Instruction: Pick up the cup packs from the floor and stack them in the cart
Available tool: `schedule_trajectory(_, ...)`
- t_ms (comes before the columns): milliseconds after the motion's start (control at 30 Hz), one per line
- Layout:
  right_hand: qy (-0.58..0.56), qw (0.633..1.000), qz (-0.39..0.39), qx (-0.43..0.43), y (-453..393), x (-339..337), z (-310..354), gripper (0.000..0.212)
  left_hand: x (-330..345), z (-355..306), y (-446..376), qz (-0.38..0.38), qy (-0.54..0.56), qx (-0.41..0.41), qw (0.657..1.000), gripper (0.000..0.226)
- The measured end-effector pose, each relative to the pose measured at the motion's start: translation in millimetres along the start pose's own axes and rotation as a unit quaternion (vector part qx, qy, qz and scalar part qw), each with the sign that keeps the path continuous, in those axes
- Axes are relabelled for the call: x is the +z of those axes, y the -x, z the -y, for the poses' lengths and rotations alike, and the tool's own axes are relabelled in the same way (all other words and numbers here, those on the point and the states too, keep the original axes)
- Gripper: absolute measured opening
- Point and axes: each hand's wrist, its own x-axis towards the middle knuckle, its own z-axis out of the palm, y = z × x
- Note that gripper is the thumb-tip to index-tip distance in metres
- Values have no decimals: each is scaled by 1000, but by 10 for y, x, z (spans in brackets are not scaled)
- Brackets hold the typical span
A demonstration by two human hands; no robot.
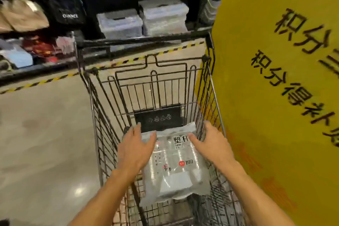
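Observation:
A clear plastic cup pack (176, 167) with a white label and a red "100" mark lies inside the black wire cart (102, 115), near its handle end. My left hand (134, 149) rests on the pack's upper left corner with fingers spread and straight. On the upper right corner lies my right hand (211, 143), fingers also straight. Neither hand curls round the pack. The cart's far end shows a folded child seat with a black panel (158, 118).
A tall yellow sign board (275, 97) with black characters stands close along the cart's right side. Shelves hold clear plastic boxes (143, 18) ahead and bags (23, 16) at the left. Yellow-black floor tape (36, 83) crosses the polished concrete floor on the left.

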Motion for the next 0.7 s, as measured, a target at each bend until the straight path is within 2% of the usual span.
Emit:
schedule_trajectory(200,95,992,-76,-40,830,-1288,384,86,-1184,-735,448,-10,-138,154,978,87)
schedule_trajectory(300,115,985,-125,1,1326,-1710,390,94,-1597,-1069,658,-16,-180,214,960,86)
schedule_trajectory(400,111,973,-190,69,1921,-1998,304,86,-1879,-1347,859,-9,-178,296,938,96)
schedule_trajectory(500,102,949,-253,161,2643,-2125,189,86,-2021,-1620,1104,21,-193,397,897,109)
schedule_trajectory(700,73,878,-327,342,4567,-1969,34,78,-1867,-2114,2155,81,-214,570,789,98)
